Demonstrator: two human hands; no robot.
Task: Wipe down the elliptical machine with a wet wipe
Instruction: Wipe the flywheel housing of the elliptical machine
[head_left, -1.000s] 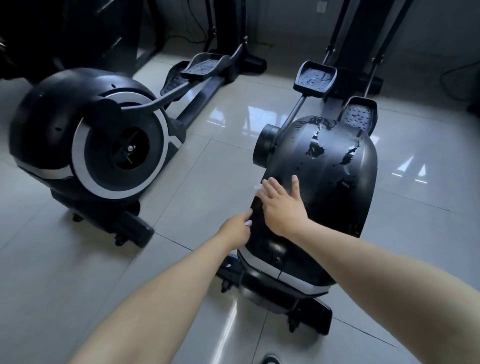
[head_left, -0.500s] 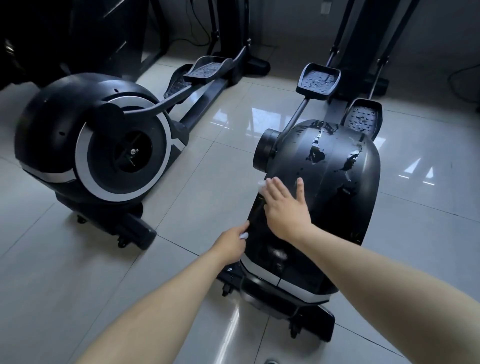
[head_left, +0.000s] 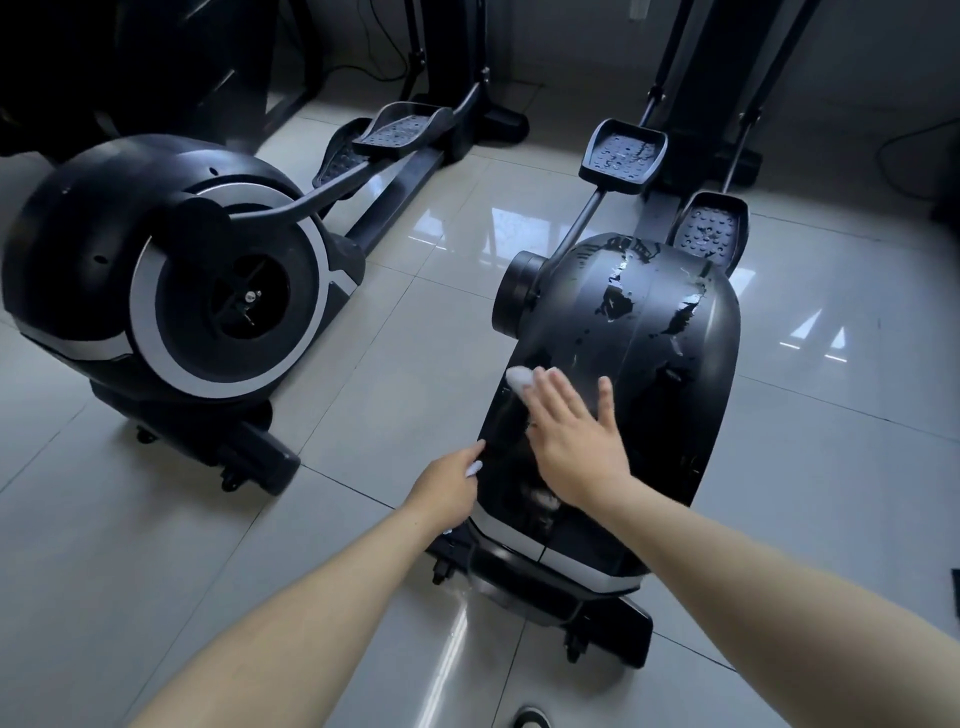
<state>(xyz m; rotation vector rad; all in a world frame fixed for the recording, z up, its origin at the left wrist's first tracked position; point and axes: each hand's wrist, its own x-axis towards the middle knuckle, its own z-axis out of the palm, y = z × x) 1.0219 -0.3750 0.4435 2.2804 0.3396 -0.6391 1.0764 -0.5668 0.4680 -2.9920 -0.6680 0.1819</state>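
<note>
The black elliptical machine (head_left: 654, 374) stands in front of me, its rounded flywheel cover glossy with wet streaks. My right hand (head_left: 576, 441) lies flat on the cover's left side with fingers straight, pressing a white wet wipe (head_left: 519, 378) that sticks out past the fingertips. My left hand (head_left: 449, 488) rests against the cover's left edge lower down, fingers curled onto the rim. The two footplates (head_left: 623, 156) sit beyond the cover.
A second black elliptical (head_left: 171, 291) with a silver-ringed flywheel stands to the left on the glossy tiled floor (head_left: 395, 364). Upright frames and cables line the back wall. A shoe tip (head_left: 532, 719) shows at the bottom edge.
My right hand with the wipe has slid slightly up and right over the cover. My left hand has dropped a little lower along the left edge.
</note>
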